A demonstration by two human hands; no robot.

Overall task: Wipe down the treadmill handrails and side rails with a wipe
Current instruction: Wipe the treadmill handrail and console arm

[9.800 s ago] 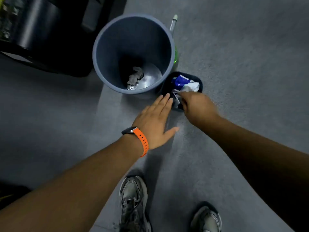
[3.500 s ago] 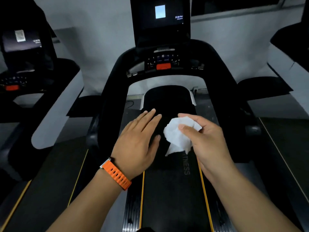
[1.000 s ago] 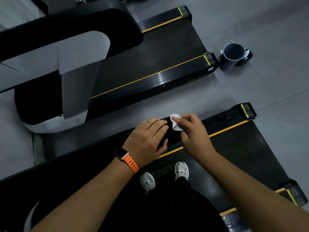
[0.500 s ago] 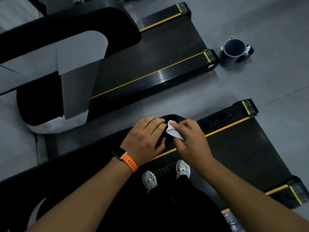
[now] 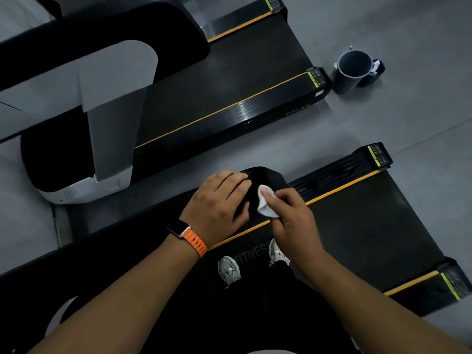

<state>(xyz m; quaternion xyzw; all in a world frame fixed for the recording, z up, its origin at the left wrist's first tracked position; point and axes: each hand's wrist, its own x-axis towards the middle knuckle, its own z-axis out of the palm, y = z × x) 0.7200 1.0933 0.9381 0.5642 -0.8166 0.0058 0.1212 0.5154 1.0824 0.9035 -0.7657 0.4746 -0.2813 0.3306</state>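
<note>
The black treadmill (image 5: 370, 221) fills the near half. A yellow stripe and a ribbed side rail (image 5: 339, 172) edge its dark belt on the far side. A second treadmill (image 5: 229, 80) lies parallel beyond it, with a strip of grey floor (image 5: 293, 134) between them and more open floor to the right. The matte black handrail (image 5: 268, 176) ends in a rounded tip at centre. A grey bin (image 5: 353, 71) stands far right, just beside the second treadmill's corner. The left hand (image 5: 217, 200) grips the handrail, fingers curled over it. The right hand (image 5: 293, 218) is close beside it and pinches a crumpled white wipe (image 5: 265, 204) against the rail's near face. "FITNESS" reads on the belt between two grey shoes (image 5: 229, 270).
</note>
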